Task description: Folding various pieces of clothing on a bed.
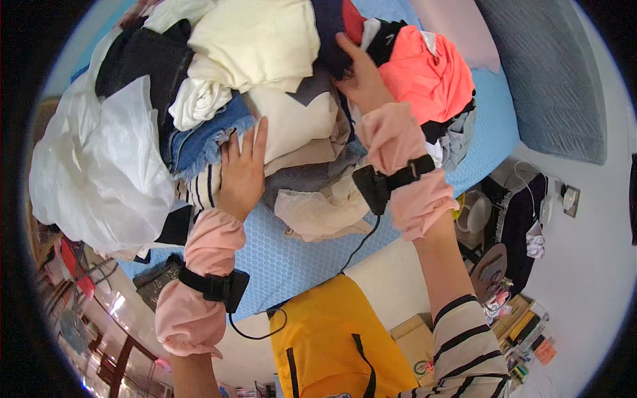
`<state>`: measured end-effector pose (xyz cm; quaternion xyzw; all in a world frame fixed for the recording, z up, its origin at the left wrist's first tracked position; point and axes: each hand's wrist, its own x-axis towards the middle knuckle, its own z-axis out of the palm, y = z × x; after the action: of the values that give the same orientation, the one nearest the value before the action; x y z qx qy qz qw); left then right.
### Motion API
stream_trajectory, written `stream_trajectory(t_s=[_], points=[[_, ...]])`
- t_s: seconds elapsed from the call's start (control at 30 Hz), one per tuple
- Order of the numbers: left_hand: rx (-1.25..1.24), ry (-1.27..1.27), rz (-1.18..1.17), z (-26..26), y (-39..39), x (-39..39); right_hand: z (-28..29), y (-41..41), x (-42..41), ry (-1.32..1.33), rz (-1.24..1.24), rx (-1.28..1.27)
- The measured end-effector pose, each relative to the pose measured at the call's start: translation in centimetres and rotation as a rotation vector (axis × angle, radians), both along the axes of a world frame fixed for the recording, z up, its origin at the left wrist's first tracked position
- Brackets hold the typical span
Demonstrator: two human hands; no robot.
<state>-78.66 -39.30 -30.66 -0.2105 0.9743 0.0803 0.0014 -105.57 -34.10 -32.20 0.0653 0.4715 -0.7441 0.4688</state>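
Note:
My left hand (245, 174) lies with fingers spread on the clothes pile, at the edge of frayed blue denim (211, 132), striped fabric (204, 186) and a folded white garment (293, 122). My right hand (359, 74) reaches into the pile at a dark navy cloth (328, 35); its fingertips are partly hidden, so its grip is unclear. Cream folded cloth (256, 42) lies between and above the hands. A coral garment (425, 74) is right of my right hand. Sheer beige fabric (321, 209) lies nearer me. Both wrists carry pink sleeves and black strapped devices with cables.
A blue patterned bed surface (278, 263) lies under the pile. Sheer white fabric (104, 164) and black clothing (142, 64) are heaped at left. A grey padded panel (552, 79) stands at right by a wall socket (571, 200). A yellow apron (333, 343) covers my front.

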Motion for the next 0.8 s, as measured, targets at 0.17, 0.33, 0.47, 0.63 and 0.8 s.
stream_trajectory(t_s=[0.17,0.33,0.47,0.63,0.8], points=[[0.105,0.006,-0.026,-0.5,-0.5,0.4,2.7,-1.4,-2.0,0.01,0.146,-0.072],[0.132,0.02,0.022,-0.7,-0.2,0.6,2.3,-3.1,-4.0,-0.18,0.131,-0.01],[0.041,0.059,0.057,-1.2,-0.2,0.8,-0.8,-4.5,-5.8,0.082,0.221,0.065],[0.207,0.017,0.042,-1.2,-0.5,1.1,0.8,-3.3,-7.2,1.72,0.625,0.478],[0.306,0.023,0.038,-0.5,-1.0,1.2,11.2,-4.8,-4.0,0.811,-0.259,0.208]])
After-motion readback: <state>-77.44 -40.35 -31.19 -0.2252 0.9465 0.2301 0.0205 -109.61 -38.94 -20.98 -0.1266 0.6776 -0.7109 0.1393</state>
